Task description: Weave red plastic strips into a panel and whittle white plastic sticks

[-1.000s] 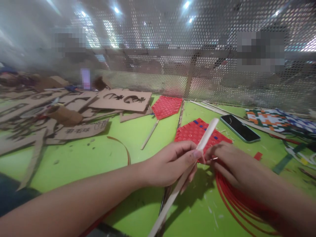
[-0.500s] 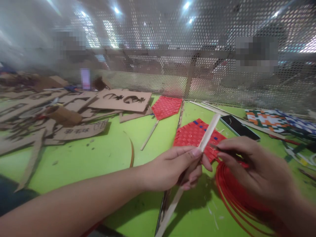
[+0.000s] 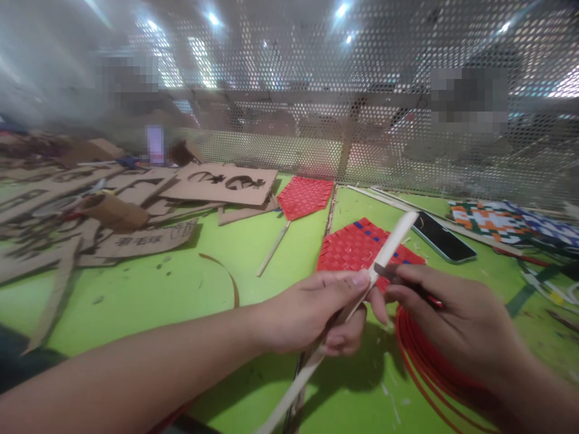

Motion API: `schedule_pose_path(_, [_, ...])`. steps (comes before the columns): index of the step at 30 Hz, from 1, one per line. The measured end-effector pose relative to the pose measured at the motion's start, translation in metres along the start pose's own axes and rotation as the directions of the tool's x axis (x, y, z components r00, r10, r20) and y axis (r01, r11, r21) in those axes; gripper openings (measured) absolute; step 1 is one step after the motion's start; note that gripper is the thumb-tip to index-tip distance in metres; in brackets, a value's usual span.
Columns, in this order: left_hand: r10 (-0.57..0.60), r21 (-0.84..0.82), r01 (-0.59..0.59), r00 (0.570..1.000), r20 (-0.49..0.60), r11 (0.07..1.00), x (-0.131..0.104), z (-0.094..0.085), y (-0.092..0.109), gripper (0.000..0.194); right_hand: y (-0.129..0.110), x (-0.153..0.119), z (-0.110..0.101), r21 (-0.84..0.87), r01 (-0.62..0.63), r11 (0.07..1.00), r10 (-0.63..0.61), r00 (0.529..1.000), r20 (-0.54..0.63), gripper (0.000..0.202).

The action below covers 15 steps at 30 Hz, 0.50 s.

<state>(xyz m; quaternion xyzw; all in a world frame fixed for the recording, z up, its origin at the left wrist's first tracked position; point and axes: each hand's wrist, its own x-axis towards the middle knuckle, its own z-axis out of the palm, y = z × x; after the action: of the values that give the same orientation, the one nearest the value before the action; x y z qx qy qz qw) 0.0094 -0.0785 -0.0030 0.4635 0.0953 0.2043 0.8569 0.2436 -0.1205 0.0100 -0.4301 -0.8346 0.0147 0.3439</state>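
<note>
My left hand (image 3: 325, 307) is wrapped round a long pale wooden strip (image 3: 395, 238), which slants from the lower middle up to the right. In my right hand (image 3: 452, 313) is a small dark blade (image 3: 381, 270), pinched between thumb and fingers, its tip against the strip just above my left thumb. Behind the strip lies a red woven piece (image 3: 346, 247) with blue squares, partly covered by my hands. A coil of red strap (image 3: 418, 355) rests under my right hand.
A phone (image 3: 446, 238) lies beyond my right hand. Further off is a red woven fan (image 3: 305, 196) with a stick handle. Cut cardboard (image 3: 221, 184) is piled at the left. Woven coloured pieces (image 3: 488, 220) lie at the right, before a perforated metal screen (image 3: 289, 132).
The blade has moved left onto the strip. The strip's upper end has shifted right and its lower end left, so it leans more.
</note>
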Motion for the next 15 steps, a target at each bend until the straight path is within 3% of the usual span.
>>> schedule_pose_path(8, [-0.09,-0.07,0.083,0.992,-0.094,0.994,-0.005,0.014,0.001,0.044,-0.009,-0.005,0.006,0.175,-0.076,0.982,0.061,0.994,0.091,0.019])
schedule_pose_path(15, [-0.142,-0.14,0.13,0.987,-0.076,0.981,-0.007,0.015,0.005,0.043,-0.016,-0.004,0.011,0.085,-0.046,0.995,0.039,0.996,0.075,0.018])
